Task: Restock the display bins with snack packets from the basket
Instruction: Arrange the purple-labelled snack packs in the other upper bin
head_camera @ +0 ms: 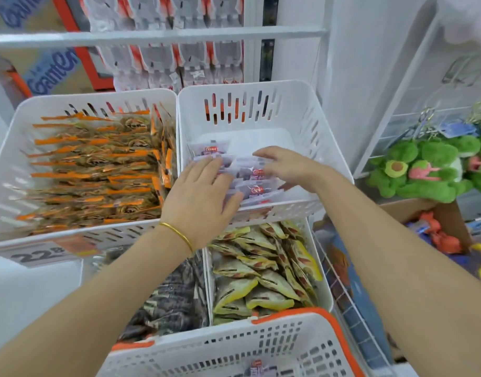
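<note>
Both my hands are inside the upper right white display bin. Several clear snack packets with red and purple labels lie in its front half. My left hand lies flat on the left end of the packets, fingers straight. My right hand rests on their right end with fingers extended over them. The white basket with an orange rim stands at the bottom, and one packet of the same kind shows inside it.
The upper left bin is packed with orange-edged packets. Below are bins of dark packets and yellow packets. Green plush toys and a cardboard box sit to the right. More packets hang on the rack behind.
</note>
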The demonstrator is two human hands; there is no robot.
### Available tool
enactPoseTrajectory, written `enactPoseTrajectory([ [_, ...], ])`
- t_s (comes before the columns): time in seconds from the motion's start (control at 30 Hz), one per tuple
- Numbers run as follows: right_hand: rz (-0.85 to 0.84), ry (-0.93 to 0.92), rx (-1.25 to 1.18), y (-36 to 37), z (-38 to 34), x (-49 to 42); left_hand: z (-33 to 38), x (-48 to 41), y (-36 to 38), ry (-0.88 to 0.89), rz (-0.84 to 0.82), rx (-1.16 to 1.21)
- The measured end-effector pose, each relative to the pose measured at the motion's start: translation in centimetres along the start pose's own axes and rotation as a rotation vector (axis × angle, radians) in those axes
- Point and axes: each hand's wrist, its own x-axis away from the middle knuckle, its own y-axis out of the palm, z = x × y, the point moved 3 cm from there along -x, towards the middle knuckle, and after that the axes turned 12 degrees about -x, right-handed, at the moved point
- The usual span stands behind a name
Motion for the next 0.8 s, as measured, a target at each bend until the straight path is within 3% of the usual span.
enactPoseTrajectory([
  [0.1, 0.025, 0.053, -0.158, 0.6, -0.9, 0.4, 0.1, 0.1, 0.0, -0.001, 0.008, -0.015],
  [0.2, -0.084, 0.057, -0.045, 1.9, -1.6, 1.0, 0.0, 0.1, 0.2, -0.01, -0.02, -0.006],
  [0.3, -0.023, 0.045, 0.011, 1.3, -2.2, 2.1, 0.1, 0.2, -0.1, -0.009, 0.007, 0.011],
  [0.47, 0.211, -0.254, -0.013, 0.9, -3.6, 8.0, 1.0, 3.4, -2.6, 0.006, 0.082, 0.113],
  [0.6, 0.258, -0.45, -0.299, 5.0, -2.4, 16.7, 3.0, 11.1, -3.8, 0.058, 0.066, 0.214],
  [0.7, 0.119, -0.283, -0.431, 11.5, 3.3, 21.4, 3.8, 18.7, -1.6, 0.153, -0.144, 0.2],
  [0.8, 0.088, 0.02, -0.274, 17.8, 11.9, 23.5, 3.6, 23.9, 0.5, 0.16, -0.356, 0.123],
])
